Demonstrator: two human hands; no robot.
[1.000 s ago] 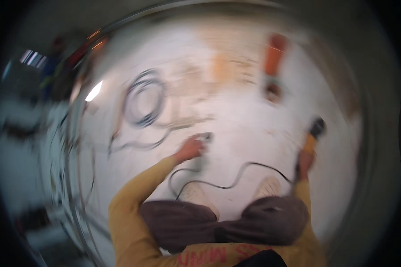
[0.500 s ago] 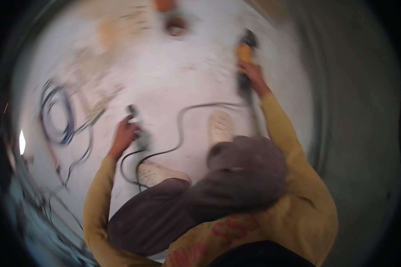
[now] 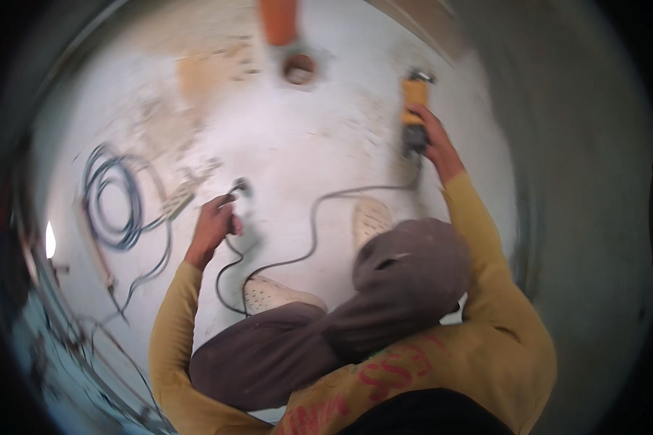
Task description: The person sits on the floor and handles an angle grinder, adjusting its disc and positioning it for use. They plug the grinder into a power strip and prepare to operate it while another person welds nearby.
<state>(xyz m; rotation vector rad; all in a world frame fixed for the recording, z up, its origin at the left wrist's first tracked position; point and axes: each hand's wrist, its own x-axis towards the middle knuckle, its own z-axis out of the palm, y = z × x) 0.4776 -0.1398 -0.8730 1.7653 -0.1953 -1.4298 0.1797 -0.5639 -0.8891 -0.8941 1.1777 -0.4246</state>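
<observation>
My right hand [image 3: 429,134] is closed around the body of a yellow and black angle grinder [image 3: 415,93], held out at the far right with its head pointing away. A dark cord [image 3: 315,217] trails from the grinder's rear across the floor and loops beside my left shoe. Between the fingers of my left hand [image 3: 216,223] is a dark plug [image 3: 239,187], with the cord hanging below. Just left of that hand lies a pale power strip [image 3: 180,199], apart from the plug.
A coiled cable [image 3: 127,235] lies on the floor at the left, joined to the strip. Far ahead are an orange pipe [image 3: 278,20] and a round hole [image 3: 299,69] with a reddish rim. My shoes [image 3: 279,296] rest on the pale, dusty floor. A wall runs along the right.
The whole view has shifted, so floor things sit lower and further right. The plug in my left hand has tilted to the right. Both hands keep their hold.
</observation>
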